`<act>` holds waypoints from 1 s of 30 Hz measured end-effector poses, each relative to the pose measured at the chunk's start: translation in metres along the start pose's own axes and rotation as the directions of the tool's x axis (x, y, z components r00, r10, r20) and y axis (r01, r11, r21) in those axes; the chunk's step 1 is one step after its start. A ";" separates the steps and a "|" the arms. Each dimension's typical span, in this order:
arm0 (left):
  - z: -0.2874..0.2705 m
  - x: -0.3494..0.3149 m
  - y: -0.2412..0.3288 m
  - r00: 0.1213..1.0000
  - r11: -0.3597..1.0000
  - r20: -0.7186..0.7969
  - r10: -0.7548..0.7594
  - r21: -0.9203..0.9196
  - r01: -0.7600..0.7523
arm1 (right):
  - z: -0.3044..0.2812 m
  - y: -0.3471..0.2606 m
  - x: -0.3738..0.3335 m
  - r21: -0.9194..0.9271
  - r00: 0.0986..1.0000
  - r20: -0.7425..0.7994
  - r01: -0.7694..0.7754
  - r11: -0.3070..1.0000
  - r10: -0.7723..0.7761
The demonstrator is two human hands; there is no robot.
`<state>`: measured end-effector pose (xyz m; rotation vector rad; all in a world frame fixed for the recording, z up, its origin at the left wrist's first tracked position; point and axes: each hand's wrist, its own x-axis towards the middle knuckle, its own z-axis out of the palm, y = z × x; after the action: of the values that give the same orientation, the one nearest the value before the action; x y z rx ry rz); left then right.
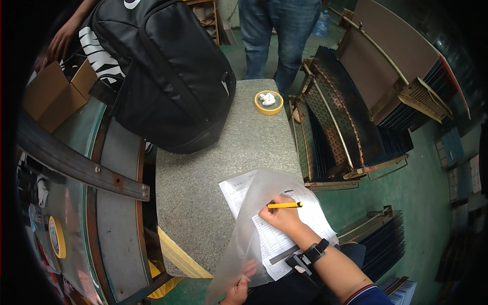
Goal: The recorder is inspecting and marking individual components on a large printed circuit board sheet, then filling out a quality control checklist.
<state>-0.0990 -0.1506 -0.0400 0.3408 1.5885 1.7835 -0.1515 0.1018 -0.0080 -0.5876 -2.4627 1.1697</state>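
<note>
My right hand (282, 217) is closed round a yellow pen (285, 205) with a black end. It rests on printed paper forms (279, 244) with a grid of lines, at the near edge of a speckled grey tabletop (193, 203). A translucent plastic sheet (243, 239) curls up over the left part of the papers. At the lower edge my left hand (237, 292) pinches this sheet, some fingers showing dimly through it. The pen's writing tip is hidden by my right hand. A dark band with a small device (307, 256) sits on my right wrist.
A large black backpack (173, 76) stands at the tabletop's far left. Near its far right corner lies a yellow tape roll (277, 108) with white crumpled material inside. Racks of dark panels (330, 117) stand right. Someone in jeans (277, 30) stands beyond; another person's hand (61, 40) is by a cardboard box (61, 96).
</note>
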 end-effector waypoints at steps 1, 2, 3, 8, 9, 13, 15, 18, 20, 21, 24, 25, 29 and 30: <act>0.001 0.000 0.001 1.000 1.000 -0.001 0.006 0.002 -0.006 | 0.000 0.002 0.000 0.009 1.000 -0.012 0.014 1.000 -0.014; 0.001 0.001 0.002 1.000 1.000 -0.002 0.011 0.003 -0.011 | 0.000 0.003 0.000 0.019 0.999 -0.024 0.028 0.999 -0.027; 0.001 0.000 0.002 1.000 1.000 -0.004 0.016 0.006 -0.016 | 0.001 0.003 -0.001 0.021 0.999 -0.023 0.028 0.999 -0.027; 0.003 0.001 0.005 0.999 0.999 -0.007 0.044 0.016 -0.044 | 0.006 0.010 -0.001 0.104 0.998 -0.051 -0.025 0.994 0.031; 0.003 0.001 0.005 0.999 0.999 -0.010 0.049 0.017 -0.049 | 0.005 0.008 -0.001 0.105 0.998 -0.048 -0.025 0.994 0.030; 0.004 0.002 0.003 0.998 0.998 -0.015 0.065 0.017 -0.065 | 0.004 0.008 -0.001 0.008 0.998 -0.063 0.000 1.000 0.000; 0.004 0.001 0.006 0.997 0.997 -0.021 0.079 0.021 -0.078 | 0.005 0.007 -0.001 -0.003 0.998 -0.067 0.010 1.000 -0.010; 0.005 -0.003 0.012 0.995 0.995 -0.031 0.097 0.029 -0.096 | 0.005 0.004 -0.001 0.025 0.998 -0.056 0.012 1.000 -0.010; 0.004 -0.002 0.009 0.996 0.996 0.003 0.091 0.022 -0.091 | 0.004 0.006 -0.001 0.032 0.999 -0.035 -0.010 0.999 0.011; 0.004 -0.001 0.009 0.996 0.996 0.002 0.089 0.021 -0.090 | 0.004 0.006 -0.001 0.031 0.999 -0.033 -0.011 0.999 0.012; 0.006 0.000 0.011 0.995 0.994 0.015 0.101 0.039 -0.101 | 0.002 0.005 -0.001 0.017 0.998 -0.069 -0.013 1.000 0.015; 0.006 0.000 0.011 0.996 0.995 0.009 0.091 0.038 -0.091 | 0.001 0.004 -0.001 0.030 0.997 -0.060 -0.045 0.999 0.047; 0.006 0.000 0.012 0.996 0.995 0.009 0.090 0.034 -0.091 | 0.003 0.005 -0.001 0.034 0.998 -0.041 -0.049 0.998 0.051; 0.005 -0.001 0.012 0.996 0.995 0.006 0.091 0.034 -0.091 | 0.004 0.005 -0.001 0.035 0.998 -0.038 -0.047 0.998 0.049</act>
<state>-0.0990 -0.1470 -0.0276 0.4390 1.6253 1.8242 -0.1514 0.1018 -0.0144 -0.6569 -2.4033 1.2045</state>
